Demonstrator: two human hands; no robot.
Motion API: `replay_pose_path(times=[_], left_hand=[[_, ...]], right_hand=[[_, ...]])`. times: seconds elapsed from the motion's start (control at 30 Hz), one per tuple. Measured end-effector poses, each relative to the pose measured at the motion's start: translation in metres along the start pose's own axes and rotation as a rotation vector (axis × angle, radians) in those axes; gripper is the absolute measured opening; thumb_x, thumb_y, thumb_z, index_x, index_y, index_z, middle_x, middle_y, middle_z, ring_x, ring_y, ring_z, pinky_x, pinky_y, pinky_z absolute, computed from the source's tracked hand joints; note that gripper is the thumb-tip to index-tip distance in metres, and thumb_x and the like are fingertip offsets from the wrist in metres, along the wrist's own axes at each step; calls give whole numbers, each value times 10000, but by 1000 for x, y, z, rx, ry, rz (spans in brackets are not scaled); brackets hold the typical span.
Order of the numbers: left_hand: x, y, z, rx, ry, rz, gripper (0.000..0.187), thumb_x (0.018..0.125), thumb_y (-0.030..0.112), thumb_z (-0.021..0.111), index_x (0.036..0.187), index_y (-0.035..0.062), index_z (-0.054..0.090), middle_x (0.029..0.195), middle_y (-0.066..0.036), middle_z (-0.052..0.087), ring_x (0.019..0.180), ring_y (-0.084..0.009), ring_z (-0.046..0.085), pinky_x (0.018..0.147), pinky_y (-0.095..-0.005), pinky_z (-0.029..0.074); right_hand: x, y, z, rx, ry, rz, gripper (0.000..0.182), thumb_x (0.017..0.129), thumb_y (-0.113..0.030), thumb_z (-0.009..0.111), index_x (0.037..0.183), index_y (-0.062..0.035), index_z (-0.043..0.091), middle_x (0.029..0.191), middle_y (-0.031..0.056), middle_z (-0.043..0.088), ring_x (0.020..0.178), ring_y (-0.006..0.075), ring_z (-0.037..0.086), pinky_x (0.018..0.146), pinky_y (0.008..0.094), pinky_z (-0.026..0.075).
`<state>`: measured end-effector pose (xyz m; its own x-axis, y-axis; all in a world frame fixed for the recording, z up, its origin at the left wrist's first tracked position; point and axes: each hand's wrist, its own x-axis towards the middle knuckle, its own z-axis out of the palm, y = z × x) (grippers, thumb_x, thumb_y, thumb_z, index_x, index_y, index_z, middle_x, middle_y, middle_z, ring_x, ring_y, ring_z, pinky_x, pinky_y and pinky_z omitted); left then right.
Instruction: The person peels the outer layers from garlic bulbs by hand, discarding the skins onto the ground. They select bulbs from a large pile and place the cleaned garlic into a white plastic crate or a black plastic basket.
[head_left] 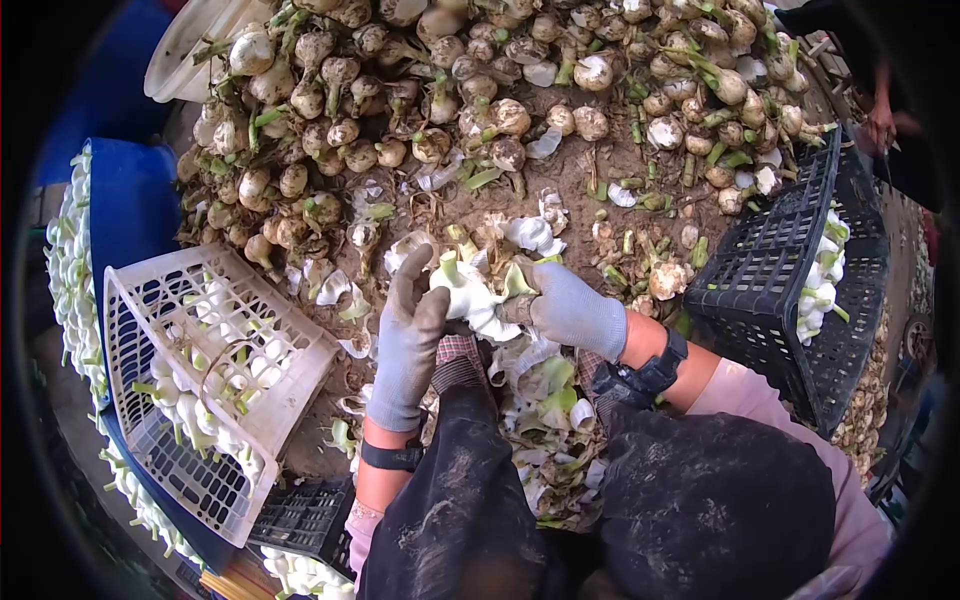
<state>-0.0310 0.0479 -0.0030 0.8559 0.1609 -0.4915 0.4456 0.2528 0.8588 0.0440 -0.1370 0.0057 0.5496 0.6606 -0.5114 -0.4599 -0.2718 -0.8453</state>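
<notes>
My left hand (408, 325), in a dirty grey glove, grips a fresh garlic bulb (462, 285) over my lap, with its short green stem pointing up. From the right, my gloved right hand (570, 306) pinches a loose flap of white and green garlic skin (514, 284) that hangs from the bulb. The bulb looks white and clean where the skin is off. Its lower side is partly hidden by my fingers and the peel. Below my hands, between my legs, lies a heap of shed garlic skins (555, 415).
Soil-covered garlic bulbs (430, 145) are piled ahead on brown ground. A white plastic basket (300, 375) with peeled garlic leans at left, before a blue container (135, 205). Black crates (765, 255) stand at right, one holding white bulbs. Another person's hand (880, 125) shows top right.
</notes>
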Motion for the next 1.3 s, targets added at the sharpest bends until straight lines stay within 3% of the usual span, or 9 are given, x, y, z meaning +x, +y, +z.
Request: replay_pose_path(times=[0.07, 0.37, 0.47, 0.5, 0.6, 0.7, 0.97, 1.2, 1.3], left_hand=[[-8, 19, 12, 128, 36, 96, 455, 748, 64, 753, 1170, 3, 595, 1212, -127, 567, 1139, -189, 527, 958, -290, 429], [-11, 7, 0, -136, -299, 106, 286, 827, 122, 731, 1062, -9, 632, 1253, -175, 582, 1088, -234, 589, 927, -356, 495], [-14, 7, 9, -200, -78, 61, 318, 810, 92, 719, 1099, -9, 632, 1237, -149, 593, 1082, -195, 587, 908, -325, 496], [-14, 16, 9, -260, -38, -35, 362, 823, 55, 696, 1161, -17, 588, 1220, -135, 594, 1065, -172, 590, 903, -310, 507], [-9, 18, 18, -229, 123, 43, 269, 789, -15, 704, 1032, -1, 592, 1178, -151, 592, 1013, -187, 604, 889, -303, 521], [-11, 22, 16, -181, 102, 51, 215, 766, -55, 702, 941, 2, 591, 1215, -175, 575, 1030, -202, 597, 887, -306, 521], [-9, 16, 7, -322, 136, 74, 200, 743, -76, 701, 895, 13, 606, 1290, -169, 531, 1045, -201, 592, 867, -304, 519], [-13, 5, 3, -285, -1, 94, 210, 746, -22, 745, 904, 15, 611, 1276, -167, 533, 1049, -207, 595, 887, -333, 518], [-12, 10, 6, -370, -39, 118, 180, 746, 22, 768, 866, 18, 633, 1270, -183, 537, 1063, -225, 597, 899, -353, 512]], right_hand=[[2, 2, 1, -241, -26, -90, 258, 825, -79, 632, 1070, 0, 609, 938, 110, 672, 838, 208, 622, 757, 330, 493], [18, -7, -35, -1001, 502, -105, 384, 720, -51, 565, 1102, -20, 587, 867, 226, 636, 826, 424, 617, 715, 470, 506], [8, -21, -44, -994, 146, 78, 375, 817, -141, 593, 1178, -44, 569, 960, 242, 643, 883, 422, 619, 743, 464, 508], [2, -32, -35, -992, -20, 166, 583, 871, -400, 600, 1314, -40, 483, 1012, 231, 656, 962, 402, 630, 867, 449, 496], [9, 23, -18, -421, 96, -436, 489, 874, -240, 664, 1283, -19, 511, 977, 163, 680, 904, 289, 661, 806, 366, 510], [11, 0, -8, -20, 101, 24, 363, 857, -103, 662, 1196, -2, 575, 938, 145, 677, 841, 202, 634, 769, 326, 502], [16, 18, -22, -450, 221, -436, 280, 873, -181, 678, 1068, 7, 605, 910, 133, 651, 834, 186, 605, 792, 307, 484], [10, -13, -7, -195, 240, 55, 237, 908, -37, 586, 1135, 30, 579, 966, 32, 633, 844, 78, 560, 741, 252, 485], [17, 9, -9, -394, 417, -171, 222, 881, -26, 600, 1094, 34, 603, 919, 96, 668, 802, 142, 616, 727, 298, 499]])
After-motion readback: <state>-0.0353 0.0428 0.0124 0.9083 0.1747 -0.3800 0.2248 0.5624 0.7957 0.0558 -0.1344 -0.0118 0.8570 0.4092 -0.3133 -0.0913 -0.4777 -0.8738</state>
